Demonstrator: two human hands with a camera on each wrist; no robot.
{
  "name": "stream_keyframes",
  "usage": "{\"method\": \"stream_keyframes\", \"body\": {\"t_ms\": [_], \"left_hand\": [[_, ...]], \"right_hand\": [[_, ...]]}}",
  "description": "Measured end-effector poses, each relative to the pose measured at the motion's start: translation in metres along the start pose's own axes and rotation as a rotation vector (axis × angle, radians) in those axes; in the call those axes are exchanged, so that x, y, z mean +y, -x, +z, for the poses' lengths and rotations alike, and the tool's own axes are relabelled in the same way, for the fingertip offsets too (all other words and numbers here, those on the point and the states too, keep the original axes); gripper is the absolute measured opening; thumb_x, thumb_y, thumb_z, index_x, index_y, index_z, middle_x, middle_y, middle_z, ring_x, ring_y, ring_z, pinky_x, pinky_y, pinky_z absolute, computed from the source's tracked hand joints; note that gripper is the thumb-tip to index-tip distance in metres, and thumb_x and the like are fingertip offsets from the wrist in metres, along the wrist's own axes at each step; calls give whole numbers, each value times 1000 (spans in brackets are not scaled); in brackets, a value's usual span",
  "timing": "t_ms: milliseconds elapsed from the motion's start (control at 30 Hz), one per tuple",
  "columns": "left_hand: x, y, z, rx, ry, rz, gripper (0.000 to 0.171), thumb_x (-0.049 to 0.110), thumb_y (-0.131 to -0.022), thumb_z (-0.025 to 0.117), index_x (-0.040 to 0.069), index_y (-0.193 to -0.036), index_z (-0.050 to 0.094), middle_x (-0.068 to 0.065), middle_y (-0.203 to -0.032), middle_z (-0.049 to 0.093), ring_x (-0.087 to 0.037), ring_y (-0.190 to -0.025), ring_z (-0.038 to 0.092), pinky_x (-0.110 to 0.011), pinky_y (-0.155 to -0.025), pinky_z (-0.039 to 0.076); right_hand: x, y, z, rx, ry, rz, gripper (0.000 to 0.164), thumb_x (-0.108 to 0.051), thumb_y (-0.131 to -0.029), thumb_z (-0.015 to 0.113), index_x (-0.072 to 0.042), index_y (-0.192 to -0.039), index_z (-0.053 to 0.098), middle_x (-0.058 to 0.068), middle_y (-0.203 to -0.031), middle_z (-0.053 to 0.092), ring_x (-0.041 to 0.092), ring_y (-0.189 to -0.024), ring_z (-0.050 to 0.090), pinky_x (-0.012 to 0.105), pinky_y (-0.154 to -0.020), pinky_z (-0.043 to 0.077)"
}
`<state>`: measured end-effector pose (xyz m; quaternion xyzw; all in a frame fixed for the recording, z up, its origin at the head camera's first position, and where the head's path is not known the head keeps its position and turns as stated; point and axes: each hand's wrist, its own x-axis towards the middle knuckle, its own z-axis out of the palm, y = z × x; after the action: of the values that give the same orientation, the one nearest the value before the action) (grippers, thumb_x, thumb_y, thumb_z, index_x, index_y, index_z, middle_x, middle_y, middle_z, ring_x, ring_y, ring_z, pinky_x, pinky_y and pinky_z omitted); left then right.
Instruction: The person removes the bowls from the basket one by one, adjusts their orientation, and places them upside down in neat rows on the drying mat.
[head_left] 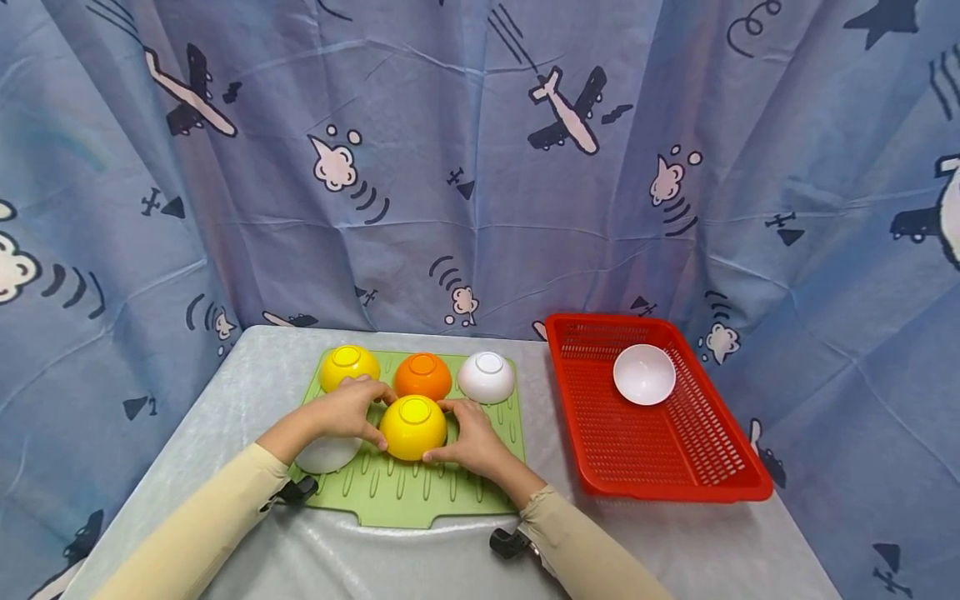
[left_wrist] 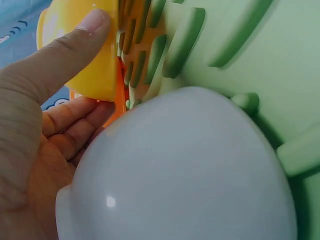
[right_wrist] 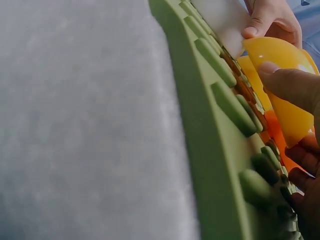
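Observation:
Both hands hold one upside-down yellow bowl (head_left: 412, 429) over the middle of a green ribbed drying mat (head_left: 393, 510). My left hand (head_left: 351, 408) grips its left side, the thumb (left_wrist: 75, 52) on the near wall and the other fingers round the far side. On the right side my right hand (head_left: 474, 439) does the same, with its thumb (right_wrist: 292, 85) along the wall near the rim. In the right wrist view the rim stands a little off the mat's ridges. An upturned white bowl (head_left: 328, 455) sits below the left wrist, partly hidden by it.
Along the mat's back stand an upturned yellow bowl (head_left: 348, 367), an orange bowl (head_left: 422, 377) and a white bowl (head_left: 486, 378). To the right is a red perforated basket (head_left: 675, 490) with a white bowl (head_left: 643, 375) in it. A patterned curtain (head_left: 480, 208) hangs behind the table.

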<state>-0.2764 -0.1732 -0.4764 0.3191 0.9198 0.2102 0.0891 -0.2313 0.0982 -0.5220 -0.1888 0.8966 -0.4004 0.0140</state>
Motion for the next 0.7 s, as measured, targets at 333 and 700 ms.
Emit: {"method": "stream_keyframes", "body": {"t_ms": [333,700], "left_hand": [[2,-1,6,-10,-87,21,66,52,-63,94,15,-113,72,6,-108,71,-14,-101,55,-39,-89,34],[3,0,7,-16,-146,28,67,52,-63,94,14,-113,73,5,-109,72,-14,-99,54,-37,-85,33]], "right_hand": [[8,0,4,-42,102,-15,90,-40,-64,98,-9,-139,58,8,-135,60,28,-133,45,50,-116,30],[4,1,2,-66,138,-37,87,-40,-67,96,-9,-139,58,8,-135,60,29,-135,44,52,-117,26]]}}
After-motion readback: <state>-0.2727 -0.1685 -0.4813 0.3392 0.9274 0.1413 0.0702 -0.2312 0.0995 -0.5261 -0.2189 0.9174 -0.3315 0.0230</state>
